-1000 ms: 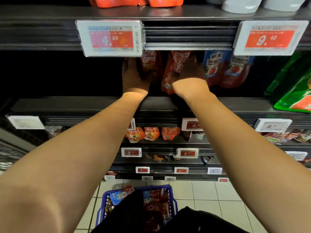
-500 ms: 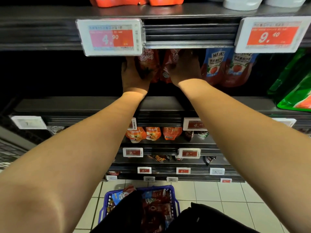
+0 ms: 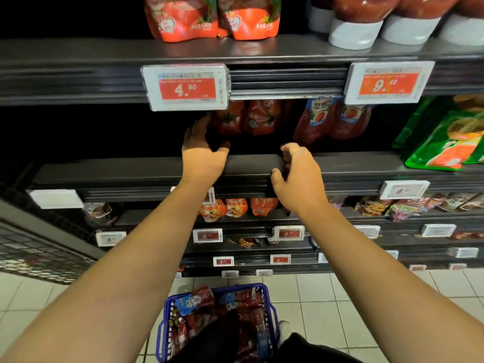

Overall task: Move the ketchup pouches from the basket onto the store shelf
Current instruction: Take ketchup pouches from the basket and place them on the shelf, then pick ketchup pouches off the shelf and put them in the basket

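Two red ketchup pouches (image 3: 246, 117) stand upright side by side deep on the dark store shelf (image 3: 157, 170), under the 4.90 price tag. My left hand (image 3: 203, 150) reaches into the shelf, fingers spread, its fingertips beside the left pouch. My right hand (image 3: 297, 174) hovers at the shelf's front edge, empty, fingers loosely curled apart. The blue basket (image 3: 267, 293) sits on the floor below, holding several more red pouches (image 3: 201, 299).
Heinz pouches (image 3: 318, 119) stand right of the placed ones, green bags (image 3: 445, 137) further right. Orange pouches (image 3: 212, 19) and white-capped bottles (image 3: 356, 32) fill the shelf above. Lower shelves carry more sauces. A wire grid panel (image 3: 39, 250) stands at left.
My right hand has let go of the pouch and pulled back to the shelf edge. My left hand has drawn back a little. The camera tilted up.
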